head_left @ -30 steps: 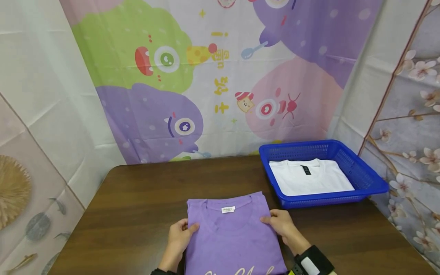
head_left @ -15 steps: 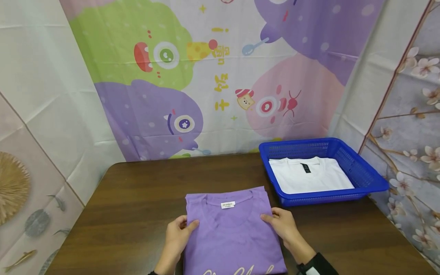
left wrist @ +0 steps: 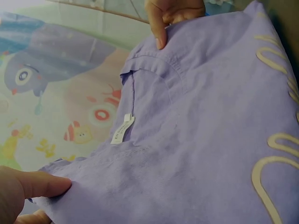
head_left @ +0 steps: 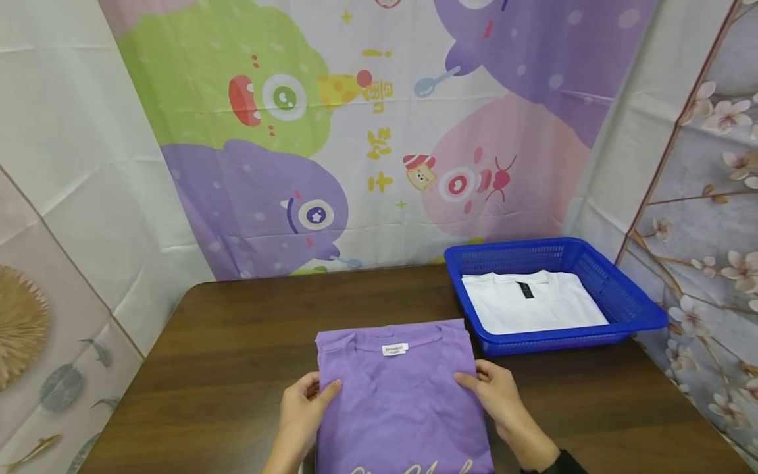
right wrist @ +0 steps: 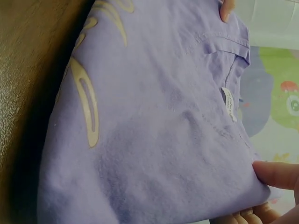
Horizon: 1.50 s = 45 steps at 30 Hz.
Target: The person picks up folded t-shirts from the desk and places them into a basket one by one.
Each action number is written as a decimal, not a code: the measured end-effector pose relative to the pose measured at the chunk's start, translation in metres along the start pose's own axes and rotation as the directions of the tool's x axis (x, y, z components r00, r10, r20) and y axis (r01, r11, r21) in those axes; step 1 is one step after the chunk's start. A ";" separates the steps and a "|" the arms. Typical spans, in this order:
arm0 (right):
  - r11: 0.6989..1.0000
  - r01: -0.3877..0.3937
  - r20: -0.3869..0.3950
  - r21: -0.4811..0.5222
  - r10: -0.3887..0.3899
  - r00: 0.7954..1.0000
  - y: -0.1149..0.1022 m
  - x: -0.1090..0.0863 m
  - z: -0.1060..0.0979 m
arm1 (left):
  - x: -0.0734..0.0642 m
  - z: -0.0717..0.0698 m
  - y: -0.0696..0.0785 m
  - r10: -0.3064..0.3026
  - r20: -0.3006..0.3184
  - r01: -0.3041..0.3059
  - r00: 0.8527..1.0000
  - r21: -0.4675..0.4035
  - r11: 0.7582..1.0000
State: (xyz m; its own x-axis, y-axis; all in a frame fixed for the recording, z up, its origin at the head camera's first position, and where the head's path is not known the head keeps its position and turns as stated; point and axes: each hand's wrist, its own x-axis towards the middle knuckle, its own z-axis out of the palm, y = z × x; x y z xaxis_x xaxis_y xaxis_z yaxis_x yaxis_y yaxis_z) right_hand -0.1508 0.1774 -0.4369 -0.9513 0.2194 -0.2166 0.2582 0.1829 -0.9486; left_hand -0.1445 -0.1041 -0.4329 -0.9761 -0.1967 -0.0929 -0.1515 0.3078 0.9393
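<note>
A folded purple T-shirt [head_left: 405,401] with cream lettering and a white neck label [head_left: 395,349] lies at the front middle of the table, collar toward the far side. My left hand [head_left: 303,409] pinches its left edge, thumb on top and fingers underneath. On the opposite edge my right hand [head_left: 496,398] grips in the same way. The left wrist view shows the purple T-shirt [left wrist: 187,102] stretched between both hands, its collar lifted. In the right wrist view my right thumb [right wrist: 275,175] presses the cloth near the shoulder. The shirt's lower end is cut off in the head view.
A blue plastic basket [head_left: 636,315] stands at the table's back right, holding a folded white T-shirt [head_left: 535,309]. The brown table [head_left: 237,355] extends to both sides. A cartoon-printed curtain [head_left: 379,250] hangs behind it, and a floral cloth [head_left: 705,296] hangs at the right.
The purple T-shirt's collar end has shifted slightly up in the head view and looks a bit wider. My right hand has moved slightly right; both hands keep hold of the edges.
</note>
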 end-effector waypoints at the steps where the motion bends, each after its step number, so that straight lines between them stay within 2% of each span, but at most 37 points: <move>1: 1.000 0.000 0.001 0.004 0.000 1.000 -0.001 -0.001 -0.001 | -0.001 0.000 0.001 0.004 -0.001 -0.004 1.000 -0.004 1.000; 14: 1.000 -0.002 0.029 0.031 0.001 1.000 -0.010 -0.007 -0.016 | -0.009 0.001 0.014 0.030 0.031 -0.029 0.999 -0.048 0.998; 21: 1.000 0.011 0.017 0.012 -0.011 1.000 -0.015 -0.010 -0.027 | -0.011 0.006 0.018 0.081 0.077 -0.073 0.994 -0.102 0.992; 28: 0.999 0.020 0.013 -0.028 -0.020 1.000 -0.020 -0.008 -0.041 | -0.010 0.012 0.026 0.147 0.115 -0.133 0.982 -0.122 0.984; 37: 0.999 0.015 -0.008 -0.045 -0.015 1.000 -0.029 -0.005 -0.065 | -0.010 0.026 0.045 0.212 0.150 -0.186 0.966 -0.170 0.968; 45: 0.998 0.025 -0.020 -0.060 -0.026 0.999 -0.037 -0.003 -0.086 | -0.010 0.039 0.059 0.291 0.150 -0.264 0.945 -0.172 0.949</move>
State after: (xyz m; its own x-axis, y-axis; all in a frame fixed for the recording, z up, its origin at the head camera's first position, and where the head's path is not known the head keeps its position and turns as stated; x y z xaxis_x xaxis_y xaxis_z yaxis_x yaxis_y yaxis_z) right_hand -0.1432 0.2521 -0.3809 -0.9542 0.2335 -0.1868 0.2439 0.2460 -0.9381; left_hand -0.1499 -0.0480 -0.3895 -0.9898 0.0432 0.1357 0.1414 0.1835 0.9728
